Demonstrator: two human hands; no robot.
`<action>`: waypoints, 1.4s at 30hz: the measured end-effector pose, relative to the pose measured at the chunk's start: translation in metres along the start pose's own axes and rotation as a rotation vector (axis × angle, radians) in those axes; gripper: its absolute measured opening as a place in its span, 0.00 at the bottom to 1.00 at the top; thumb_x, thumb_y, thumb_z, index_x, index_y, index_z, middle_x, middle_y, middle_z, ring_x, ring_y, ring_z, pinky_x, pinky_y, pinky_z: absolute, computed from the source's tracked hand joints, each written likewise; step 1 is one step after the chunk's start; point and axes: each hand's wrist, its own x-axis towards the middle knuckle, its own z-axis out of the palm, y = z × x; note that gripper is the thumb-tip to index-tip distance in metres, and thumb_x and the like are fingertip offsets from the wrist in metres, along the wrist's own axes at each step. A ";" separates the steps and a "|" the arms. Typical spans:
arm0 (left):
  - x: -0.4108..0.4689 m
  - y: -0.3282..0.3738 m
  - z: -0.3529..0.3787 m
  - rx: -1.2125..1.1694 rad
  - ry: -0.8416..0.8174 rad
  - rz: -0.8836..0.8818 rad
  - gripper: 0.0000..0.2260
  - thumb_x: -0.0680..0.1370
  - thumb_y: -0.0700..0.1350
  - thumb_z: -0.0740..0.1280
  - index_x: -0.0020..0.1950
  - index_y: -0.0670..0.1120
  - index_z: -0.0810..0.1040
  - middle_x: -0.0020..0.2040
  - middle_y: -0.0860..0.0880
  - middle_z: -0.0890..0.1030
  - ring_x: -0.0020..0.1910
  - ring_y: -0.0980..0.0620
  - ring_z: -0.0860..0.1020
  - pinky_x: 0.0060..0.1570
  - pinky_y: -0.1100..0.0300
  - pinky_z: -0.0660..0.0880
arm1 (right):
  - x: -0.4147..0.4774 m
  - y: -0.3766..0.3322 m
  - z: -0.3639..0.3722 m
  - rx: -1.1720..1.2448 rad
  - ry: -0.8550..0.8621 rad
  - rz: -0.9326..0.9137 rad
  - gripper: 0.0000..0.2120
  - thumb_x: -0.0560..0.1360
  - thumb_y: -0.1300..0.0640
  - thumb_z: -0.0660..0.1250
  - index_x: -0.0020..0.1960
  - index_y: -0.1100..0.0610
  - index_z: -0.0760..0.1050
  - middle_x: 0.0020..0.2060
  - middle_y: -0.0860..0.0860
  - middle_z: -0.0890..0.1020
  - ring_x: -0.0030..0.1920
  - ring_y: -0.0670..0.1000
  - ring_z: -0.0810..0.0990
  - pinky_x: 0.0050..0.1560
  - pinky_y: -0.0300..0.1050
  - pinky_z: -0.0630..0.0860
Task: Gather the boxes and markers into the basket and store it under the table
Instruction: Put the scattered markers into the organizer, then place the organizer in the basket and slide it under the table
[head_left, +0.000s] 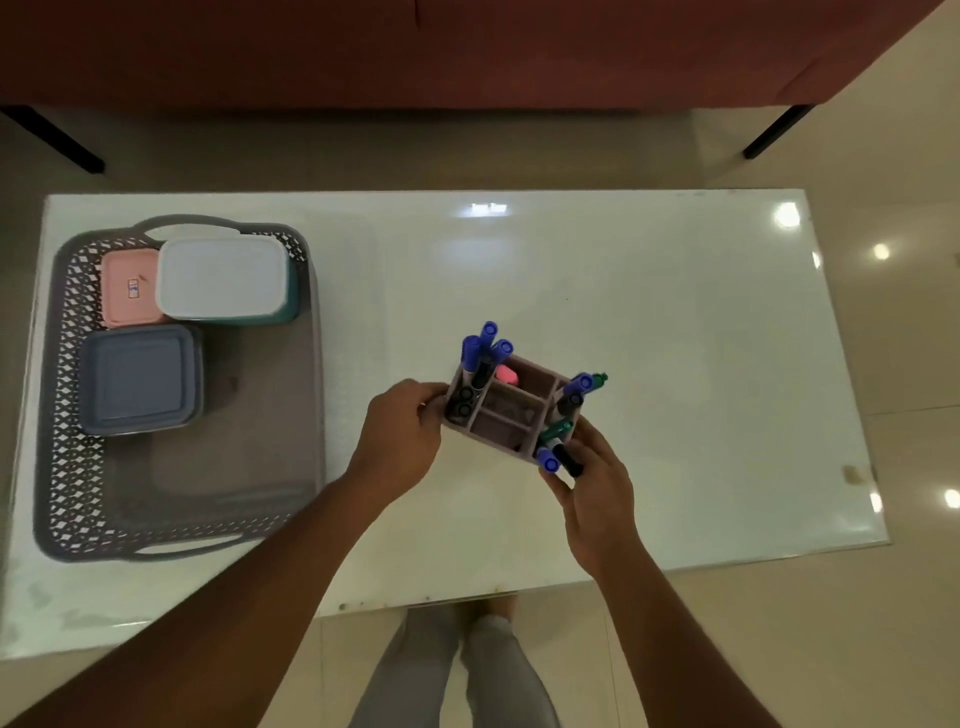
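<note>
A grey lattice basket (72, 467) lies on the left of the white table. Inside it are a pink box (127, 288), a white-lidded teal box (223, 278) and a blue-grey box (137, 379). Near the table's middle, a mauve divided marker holder (506, 415) stands full of several blue, green and black markers (485, 345), plus a pink item (505, 374). My left hand (402, 434) grips the holder's left end. My right hand (592, 493) grips its near right corner, fingers against the markers there.
The glass-topped white table (649, 312) has its front edge just beyond my legs (457, 670). A red-brown sofa (467, 52) with black legs stands behind the table. Glossy tile floor surrounds it on the right.
</note>
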 end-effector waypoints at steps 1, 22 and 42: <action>-0.007 -0.005 0.001 -0.034 0.009 -0.019 0.10 0.81 0.43 0.62 0.57 0.46 0.82 0.49 0.48 0.83 0.46 0.50 0.80 0.51 0.53 0.78 | 0.001 -0.002 -0.002 -0.001 -0.027 0.007 0.19 0.81 0.66 0.55 0.53 0.47 0.80 0.49 0.51 0.85 0.52 0.49 0.83 0.54 0.48 0.78; -0.069 0.002 -0.038 -0.592 0.047 -0.231 0.13 0.82 0.54 0.58 0.49 0.66 0.81 0.51 0.57 0.85 0.56 0.56 0.80 0.65 0.47 0.73 | -0.018 -0.017 0.015 -0.307 -0.378 -0.061 0.16 0.83 0.53 0.57 0.67 0.50 0.75 0.60 0.51 0.82 0.66 0.53 0.76 0.69 0.53 0.71; -0.119 -0.157 -0.234 -0.231 0.094 -0.339 0.14 0.81 0.40 0.59 0.48 0.52 0.84 0.43 0.46 0.84 0.40 0.44 0.80 0.40 0.56 0.73 | -0.125 0.084 0.224 -0.383 -0.462 0.023 0.15 0.84 0.59 0.55 0.65 0.50 0.76 0.51 0.50 0.86 0.54 0.51 0.84 0.58 0.48 0.79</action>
